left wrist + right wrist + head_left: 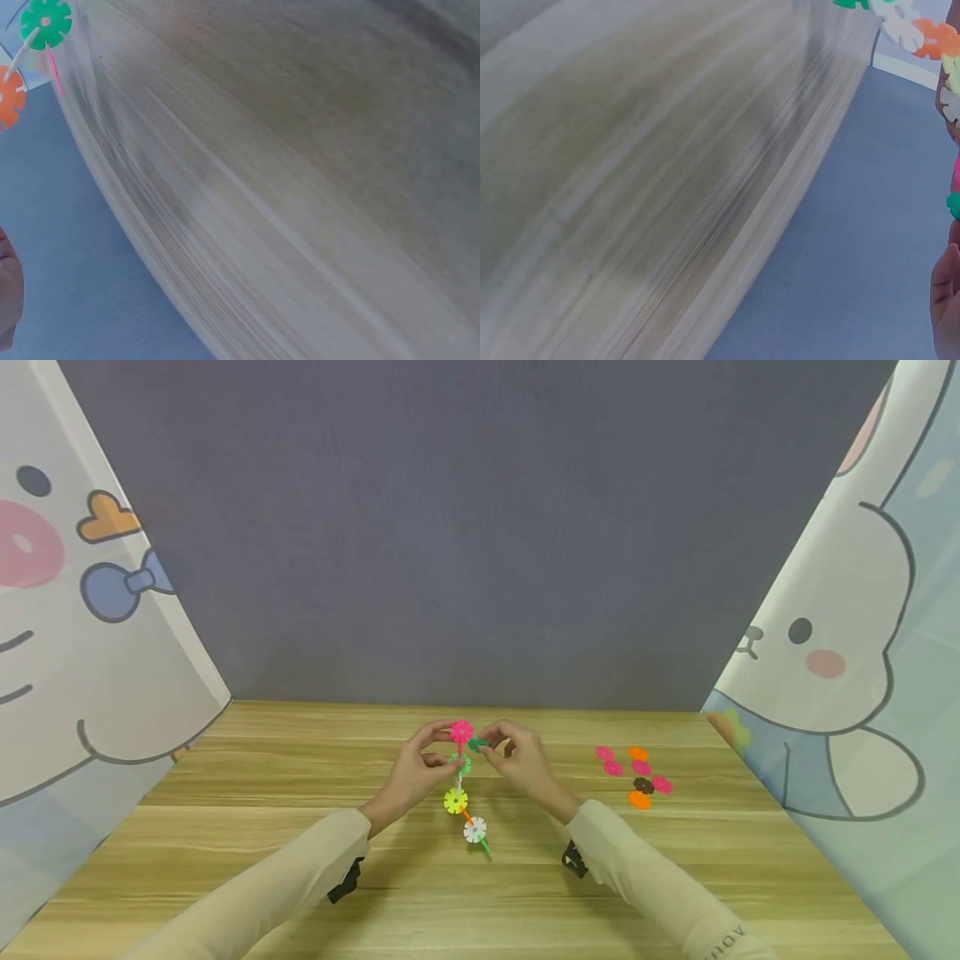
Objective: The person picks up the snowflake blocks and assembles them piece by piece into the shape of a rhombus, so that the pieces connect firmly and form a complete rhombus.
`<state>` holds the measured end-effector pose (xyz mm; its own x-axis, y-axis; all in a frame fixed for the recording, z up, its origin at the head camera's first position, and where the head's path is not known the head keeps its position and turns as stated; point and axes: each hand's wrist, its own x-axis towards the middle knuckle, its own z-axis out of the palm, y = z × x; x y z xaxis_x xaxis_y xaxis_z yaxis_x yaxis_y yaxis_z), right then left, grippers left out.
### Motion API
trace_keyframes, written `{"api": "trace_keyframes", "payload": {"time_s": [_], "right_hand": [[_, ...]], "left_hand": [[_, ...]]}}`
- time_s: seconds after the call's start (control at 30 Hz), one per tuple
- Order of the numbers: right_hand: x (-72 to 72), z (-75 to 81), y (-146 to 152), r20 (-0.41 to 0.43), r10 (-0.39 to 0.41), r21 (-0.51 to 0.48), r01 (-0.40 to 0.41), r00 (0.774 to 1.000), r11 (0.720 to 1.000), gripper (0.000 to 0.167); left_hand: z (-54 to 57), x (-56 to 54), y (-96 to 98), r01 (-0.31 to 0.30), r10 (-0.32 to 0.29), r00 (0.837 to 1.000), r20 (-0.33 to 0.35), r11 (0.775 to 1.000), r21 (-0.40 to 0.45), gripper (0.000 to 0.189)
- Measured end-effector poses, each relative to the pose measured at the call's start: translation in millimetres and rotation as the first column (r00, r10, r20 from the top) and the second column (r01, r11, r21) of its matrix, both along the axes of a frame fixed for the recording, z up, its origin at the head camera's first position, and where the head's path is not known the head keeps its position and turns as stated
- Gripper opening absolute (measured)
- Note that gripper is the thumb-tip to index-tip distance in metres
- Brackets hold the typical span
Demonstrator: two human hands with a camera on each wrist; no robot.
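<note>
My left hand [422,768] holds a chain of interlocking snowflake discs near its upper end. A pink disc [462,732] tops the chain, with a light green disc at the fingertips below it. Lower down hang a yellow disc [455,801], an orange one seen edge-on, a white disc [475,830] and a green one [485,847] at the end. Between thumb and fingers, my right hand [519,760] pinches a dark green disc [476,744] close beside the pink one; whether they touch I cannot tell. The right wrist view catches part of the chain, including an orange disc [934,39].
Several loose discs lie on the wooden table to the right: pink [613,768], orange [639,800] and a dark brown one [643,786]. A grey panel [465,543] stands behind the table [300,860], with cartoon-printed sheets on both sides.
</note>
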<state>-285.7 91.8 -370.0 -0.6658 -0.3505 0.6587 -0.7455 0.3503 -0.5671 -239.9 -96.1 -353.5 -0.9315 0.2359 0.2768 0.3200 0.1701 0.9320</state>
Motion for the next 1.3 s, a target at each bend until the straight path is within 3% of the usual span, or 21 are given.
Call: {"api": "trace_keyframes", "payload": {"time_s": [0.23,0.47,0.63,0.93,1.2,1.3], "right_hand": [[1.3,-1.5,-2.2,-0.033,-0.016,-0.015,0.016,0.999,1.0,0.011],[2.3,-3.2,-5.3,-0.136,-0.059,0.025,0.063,0.989,0.998,0.011],[3.7,-3.5,-7.1,-0.183,-0.076,0.034,0.084,0.98,0.996,0.012],[4.1,-2.4,-8.6,-0.192,-0.086,0.038,0.095,0.978,0.995,0.012],[4.4,-4.1,-8.9,-0.216,-0.089,0.027,0.097,0.972,0.995,0.012],[4.7,-4.6,-9.1,-0.231,-0.105,0.021,0.113,0.967,0.993,0.012]], "left_hand": [[-11.8,-9.9,-0.4,-0.007,0.008,1.0,-0.004,1.0,0.03,0.059],[-24.6,-18.2,0.2,-0.018,0.019,0.999,-0.027,0.999,0.037,0.058],[-22.4,-16.3,0.4,-0.001,0.001,1.0,-0.015,0.999,0.048,0.059],[-2.6,-2.8,2.8,0.002,-0.001,1.0,-0.021,1.0,0.028,0.059],[-1.6,-1.2,1.9,0.018,-0.017,0.999,-0.028,0.999,0.037,0.058],[-9.6,-7.5,0.8,0.024,-0.023,0.999,-0.033,0.998,0.055,0.059]]}}
